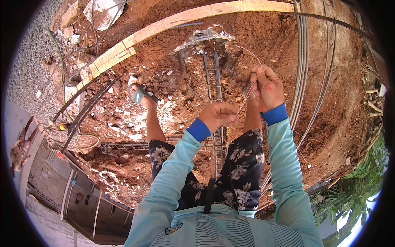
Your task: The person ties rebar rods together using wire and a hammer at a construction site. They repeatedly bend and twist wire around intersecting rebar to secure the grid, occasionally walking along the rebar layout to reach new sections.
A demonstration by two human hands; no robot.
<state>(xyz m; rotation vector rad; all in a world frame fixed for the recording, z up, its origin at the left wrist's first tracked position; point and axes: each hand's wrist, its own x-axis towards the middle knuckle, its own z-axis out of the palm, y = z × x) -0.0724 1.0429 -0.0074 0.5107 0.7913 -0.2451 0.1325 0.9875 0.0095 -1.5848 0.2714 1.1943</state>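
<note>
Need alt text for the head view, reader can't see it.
A person's left hand and right hand hold a thin wire between them, above red soil. A ladder-like steel cage runs between the feet; a timber plank crosses the ground beyond, and long steel bars lie to the right.

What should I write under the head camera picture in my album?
Left hand and right hand hold thin wire above a rebar cage and red soil.

Right foot (pixel 247 91) partly hidden behind right hand (pixel 269 88); end of wire (pixel 245 99) at left hand (pixel 218 116) unclear.
</note>
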